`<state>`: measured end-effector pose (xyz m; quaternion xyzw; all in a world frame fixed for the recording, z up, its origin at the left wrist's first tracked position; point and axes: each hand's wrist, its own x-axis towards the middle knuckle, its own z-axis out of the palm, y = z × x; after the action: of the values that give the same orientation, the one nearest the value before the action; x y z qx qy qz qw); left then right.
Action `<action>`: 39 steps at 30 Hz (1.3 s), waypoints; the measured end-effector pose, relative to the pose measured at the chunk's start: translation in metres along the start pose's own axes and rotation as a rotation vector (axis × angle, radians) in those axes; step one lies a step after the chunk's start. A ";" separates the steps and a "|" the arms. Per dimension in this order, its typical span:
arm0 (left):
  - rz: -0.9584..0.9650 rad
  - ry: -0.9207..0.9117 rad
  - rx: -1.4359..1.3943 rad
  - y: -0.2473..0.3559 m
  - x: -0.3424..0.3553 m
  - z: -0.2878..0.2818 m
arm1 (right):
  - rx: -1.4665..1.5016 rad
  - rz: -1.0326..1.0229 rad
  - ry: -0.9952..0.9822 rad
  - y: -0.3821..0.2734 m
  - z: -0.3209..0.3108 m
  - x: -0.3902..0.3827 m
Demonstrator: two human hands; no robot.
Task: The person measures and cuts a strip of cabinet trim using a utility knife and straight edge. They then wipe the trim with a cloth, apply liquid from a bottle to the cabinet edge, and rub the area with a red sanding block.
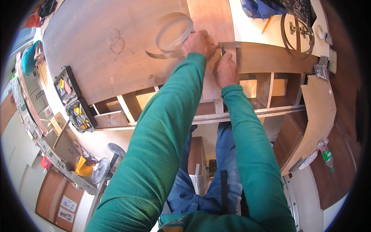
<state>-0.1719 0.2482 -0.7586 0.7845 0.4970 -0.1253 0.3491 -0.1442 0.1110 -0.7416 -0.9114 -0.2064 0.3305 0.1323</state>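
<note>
A coil of thin, brownish edge-banding strip [150,54] rests on the brown wooden board, running up to my left hand [198,44]. That hand is closed on the strip. The strip's straight end [232,45] sticks out to the right past my fingers, over the board's edge area. My right hand [226,70] is closed round a slim black-and-yellow tool [222,51], its tip up against the strip beside my left fingertips. Most of the tool is hidden in my fingers, so its exact kind does not show.
Open wooden compartments [271,91] line the bench's near side. An open toolbox [79,114] sits at the left. A second dark coil [284,36], a pencil [267,24] and metal hinges [301,30] lie at the far right. A person in yellow [84,166] is at lower left.
</note>
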 end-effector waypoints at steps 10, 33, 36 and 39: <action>-0.060 0.039 -0.026 0.003 -0.002 0.002 | -0.021 0.008 -0.023 0.005 0.001 0.004; -0.023 0.070 -0.093 -0.006 0.001 0.013 | 0.008 -0.046 0.005 0.013 0.010 0.005; -0.012 0.079 -0.093 -0.003 -0.001 0.011 | 0.018 -0.043 -0.010 0.011 0.006 0.004; -0.035 0.064 -0.091 -0.002 -0.002 0.009 | 0.041 -0.045 -0.002 0.013 0.009 0.003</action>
<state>-0.1734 0.2410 -0.7651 0.7625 0.5268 -0.0835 0.3661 -0.1446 0.1019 -0.7553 -0.9032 -0.2203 0.3327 0.1582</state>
